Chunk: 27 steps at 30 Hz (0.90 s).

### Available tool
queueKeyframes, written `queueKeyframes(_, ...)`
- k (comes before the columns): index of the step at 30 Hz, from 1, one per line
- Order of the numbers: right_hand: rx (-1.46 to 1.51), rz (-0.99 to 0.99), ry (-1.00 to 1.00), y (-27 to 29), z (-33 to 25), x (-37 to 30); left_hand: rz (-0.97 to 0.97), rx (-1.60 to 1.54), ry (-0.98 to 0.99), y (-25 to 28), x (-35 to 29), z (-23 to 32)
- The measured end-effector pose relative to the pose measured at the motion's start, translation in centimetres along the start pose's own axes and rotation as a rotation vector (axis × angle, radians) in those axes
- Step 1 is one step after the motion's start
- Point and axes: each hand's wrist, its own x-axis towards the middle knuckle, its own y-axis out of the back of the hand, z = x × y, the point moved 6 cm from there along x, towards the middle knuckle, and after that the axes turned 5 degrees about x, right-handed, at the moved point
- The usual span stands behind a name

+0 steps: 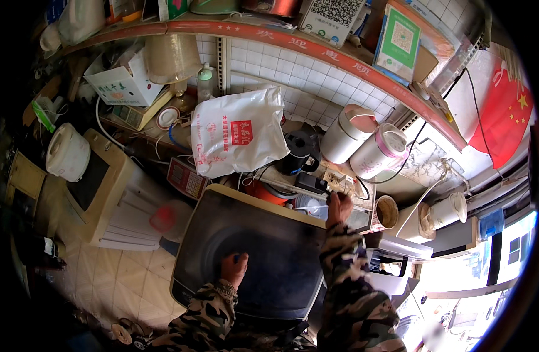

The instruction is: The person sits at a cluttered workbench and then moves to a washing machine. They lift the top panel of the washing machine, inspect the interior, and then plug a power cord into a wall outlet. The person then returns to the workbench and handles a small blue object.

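Note:
My left hand point(233, 270) is closed over the dark lid of a cream-rimmed appliance point(275, 252). Something small and dark blue shows between its fingers, too small to name. Beyond the lid's far right edge, my right hand point(340, 209) is closed, its fingertips at a pale power strip point(338, 180) on the narrow counter. What those fingers pinch, if anything, is hidden. A black adapter point(311, 183) lies just left of the strip. Behind it stands a black electric kettle point(299, 151). Both sleeves are camouflage cloth.
A white plastic bag point(240, 132) sits behind the appliance, beside a red calculator-like keypad point(187, 178). Two tall flasks point(347, 135) stand at the back right. A red-edged shelf point(269, 34) overhangs the counter. At left, a white pot point(68, 154) rests on another appliance.

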Motion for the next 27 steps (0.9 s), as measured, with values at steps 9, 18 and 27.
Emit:
queueKeyframes(9,-0.251,-0.14,0.21,-3.4,-4.1,3.7,0.04,0.04,0.037,0.8,0.6,-3.2)
queueKeyframes(18,-0.148,-0.623,-0.294,11.6,-0.6,-36.6,0.045,-0.022,0.07,0.6,0.4,-2.3)
queueKeyframes(27,-0.246,-0.343,-0.544,21.6,-5.0,-45.5,-0.008,0.027,0.064,-0.1,1.2,-2.9)
